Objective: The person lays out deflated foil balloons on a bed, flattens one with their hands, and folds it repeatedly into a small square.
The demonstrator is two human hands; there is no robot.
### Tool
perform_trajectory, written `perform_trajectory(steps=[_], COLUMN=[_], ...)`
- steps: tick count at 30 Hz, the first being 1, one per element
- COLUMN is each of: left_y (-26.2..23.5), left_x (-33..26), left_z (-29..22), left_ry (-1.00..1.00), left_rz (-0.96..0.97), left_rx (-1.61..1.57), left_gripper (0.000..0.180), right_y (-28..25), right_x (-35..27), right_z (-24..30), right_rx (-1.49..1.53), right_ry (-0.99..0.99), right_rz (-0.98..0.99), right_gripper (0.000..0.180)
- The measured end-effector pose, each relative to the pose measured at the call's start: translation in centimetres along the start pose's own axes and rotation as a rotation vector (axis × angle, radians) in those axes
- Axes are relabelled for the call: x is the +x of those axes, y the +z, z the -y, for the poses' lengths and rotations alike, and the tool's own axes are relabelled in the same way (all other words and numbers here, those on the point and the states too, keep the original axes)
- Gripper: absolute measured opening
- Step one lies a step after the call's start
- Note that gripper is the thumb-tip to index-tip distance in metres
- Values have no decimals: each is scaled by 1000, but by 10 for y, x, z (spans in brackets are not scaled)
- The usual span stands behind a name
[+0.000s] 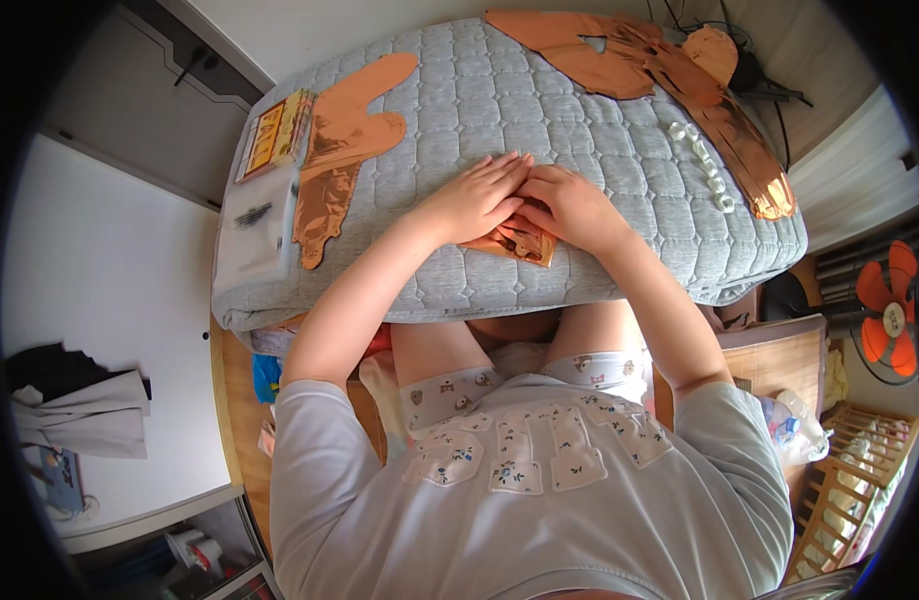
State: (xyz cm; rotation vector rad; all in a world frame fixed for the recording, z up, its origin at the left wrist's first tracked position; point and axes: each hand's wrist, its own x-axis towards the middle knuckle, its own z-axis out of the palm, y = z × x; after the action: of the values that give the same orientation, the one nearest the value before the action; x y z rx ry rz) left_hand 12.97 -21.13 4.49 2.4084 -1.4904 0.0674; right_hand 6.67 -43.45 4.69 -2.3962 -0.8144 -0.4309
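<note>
Both hands rest on a folded copper-coloured foil balloon (pixel 524 246) near the front edge of a grey quilted mattress (pixel 459 120). My left hand (pixel 477 198) lies flat over its upper left part, fingers stretched out. Curled over the right side, my right hand (pixel 576 208) has bent fingers on the shiny foil, with its fingertips meeting those of the left. The hands hide the upper part of the folded foil. Another flat copper foil balloon (pixel 339 130) is spread out to the left. Several more crumpled foil balloons (pixel 619 62) lie at the far right.
At the left are a flat picture package (pixel 275 135) and a clear plastic bag (pixel 254 228). A curled white strip (pixel 701 160) lies on the right. Cables (pixel 749 60) hang behind the far right corner. An orange-bladed fan (pixel 887 310) and wooden table (pixel 759 365) stand at the right.
</note>
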Motion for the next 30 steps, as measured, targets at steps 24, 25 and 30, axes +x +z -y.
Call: perform_trajectory(steps=[24, 25, 30], left_y=[13, 13, 11], left_x=[0, -1, 0], left_z=[6, 6, 6], left_ry=[108, 106, 160], left_rz=[-118, -118, -107], left_rx=[152, 153, 211], left_gripper=[58, 58, 57], right_y=[-41, -41, -46], right_x=[1, -2, -20], right_z=[5, 5, -4], right_rx=[4, 31, 160], right_ry=[73, 63, 115], right_rz=[345, 289, 43], right_gripper=[80, 80, 65])
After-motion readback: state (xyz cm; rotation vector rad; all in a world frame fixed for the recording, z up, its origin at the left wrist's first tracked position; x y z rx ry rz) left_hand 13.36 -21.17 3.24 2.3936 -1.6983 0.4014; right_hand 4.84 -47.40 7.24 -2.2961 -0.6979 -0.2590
